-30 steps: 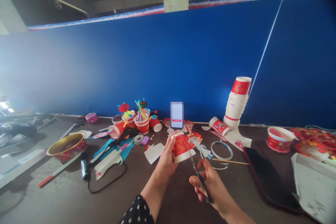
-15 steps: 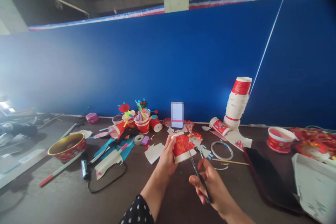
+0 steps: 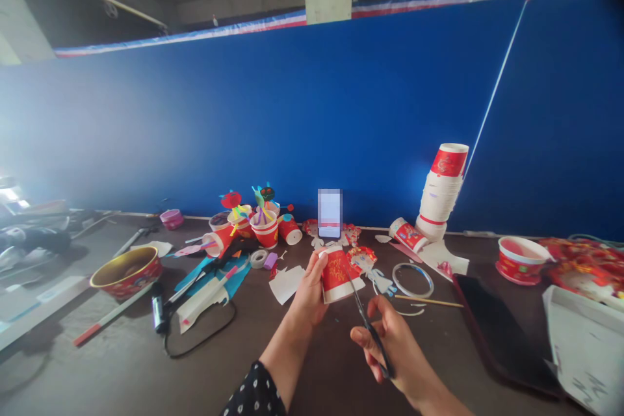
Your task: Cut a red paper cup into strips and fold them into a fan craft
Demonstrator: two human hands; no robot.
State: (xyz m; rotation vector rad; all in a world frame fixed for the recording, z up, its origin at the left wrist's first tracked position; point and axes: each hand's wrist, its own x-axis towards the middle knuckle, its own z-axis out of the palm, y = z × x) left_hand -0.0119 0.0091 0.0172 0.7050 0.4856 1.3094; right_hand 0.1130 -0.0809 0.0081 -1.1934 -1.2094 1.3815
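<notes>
A red paper cup (image 3: 336,273) with gold print and a white rim is gripped by my left hand (image 3: 312,289), whose thumb lies on its upper left side. Black-handled scissors (image 3: 374,333) are in my right hand (image 3: 390,338), with fingers in the handles. Their blades point up and left against the right side of the cup, near its rim. How far they cut into the paper is too small to tell. Behind the cup an upright phone (image 3: 329,214) shows a blurred screen.
A gold-rimmed bowl (image 3: 129,273), a glue gun (image 3: 156,312) and decorated cups (image 3: 264,231) are on the left. To the right are a cup stack (image 3: 439,192), a wire coil (image 3: 412,280), a wooden stick (image 3: 429,301), a dark tray (image 3: 502,335) and a red cup (image 3: 521,259).
</notes>
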